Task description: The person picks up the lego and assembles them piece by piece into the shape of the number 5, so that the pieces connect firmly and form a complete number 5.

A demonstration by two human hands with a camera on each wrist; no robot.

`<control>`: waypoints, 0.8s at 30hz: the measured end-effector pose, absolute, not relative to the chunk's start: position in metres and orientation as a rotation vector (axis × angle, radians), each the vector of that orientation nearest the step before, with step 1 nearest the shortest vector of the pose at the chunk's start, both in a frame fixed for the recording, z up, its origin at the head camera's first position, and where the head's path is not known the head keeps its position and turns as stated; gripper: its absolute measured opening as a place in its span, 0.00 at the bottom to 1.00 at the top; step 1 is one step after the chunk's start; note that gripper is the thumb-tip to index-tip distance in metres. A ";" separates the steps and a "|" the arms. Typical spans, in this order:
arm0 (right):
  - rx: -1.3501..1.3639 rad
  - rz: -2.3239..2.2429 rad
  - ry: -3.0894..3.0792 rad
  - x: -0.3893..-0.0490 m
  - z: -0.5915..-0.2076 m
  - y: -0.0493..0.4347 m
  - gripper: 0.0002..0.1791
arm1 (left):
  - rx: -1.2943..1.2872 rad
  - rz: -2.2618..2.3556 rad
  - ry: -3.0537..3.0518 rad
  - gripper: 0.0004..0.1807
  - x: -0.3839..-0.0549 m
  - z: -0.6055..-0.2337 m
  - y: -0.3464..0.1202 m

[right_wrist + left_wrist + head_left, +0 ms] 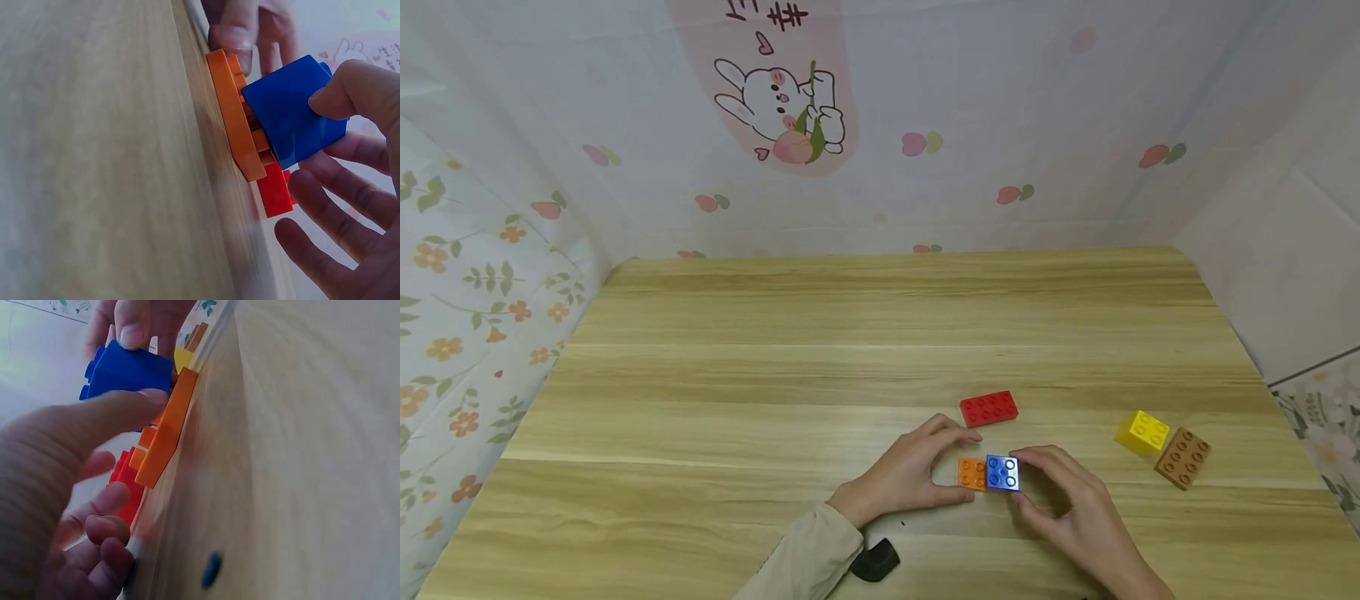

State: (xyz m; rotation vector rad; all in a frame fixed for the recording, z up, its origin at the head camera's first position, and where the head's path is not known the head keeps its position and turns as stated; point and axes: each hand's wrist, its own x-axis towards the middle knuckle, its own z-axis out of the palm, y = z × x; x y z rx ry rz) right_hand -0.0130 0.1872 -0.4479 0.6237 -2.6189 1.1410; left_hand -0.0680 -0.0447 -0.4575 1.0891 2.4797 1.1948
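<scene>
In the head view my right hand (1078, 508) pinches a blue toy brick (1002, 472) between thumb and fingers. Beneath it lies a flat orange brick (972, 473) on the table. Both wrist views show the blue brick (294, 112) tilted over the studs of the orange brick (234, 119), covering part of them. My left hand (910, 471) is spread around the orange brick's left end, its thumb by the near edge and its index finger apart from the far edge. Just beyond the left fingertips rests a red brick (989, 409).
To the right on the wooden table (775, 350) lie a yellow brick (1144, 433) and a brown brick (1183, 458), side by side. A black object (876, 561) sits by the left sleeve (812, 550). Patterned cloth (880, 125) hangs behind the table.
</scene>
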 end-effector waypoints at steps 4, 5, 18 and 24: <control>0.644 1.136 -2.601 -0.014 -0.448 0.187 0.27 | 1.188 1.275 2.480 0.28 -0.063 -0.455 -0.038; 0.652 1.138 -2.594 -0.014 -0.448 0.187 0.27 | 1.219 1.287 2.488 0.27 -0.062 -0.455 -0.036; 0.663 1.162 -2.588 -0.015 -0.450 0.187 0.28 | 1.212 1.343 2.489 0.22 -0.056 -0.459 -0.027; 0.663 1.189 -2.574 -0.014 -0.450 0.186 0.28 | 1.196 1.312 2.492 0.22 -0.056 -0.462 -0.028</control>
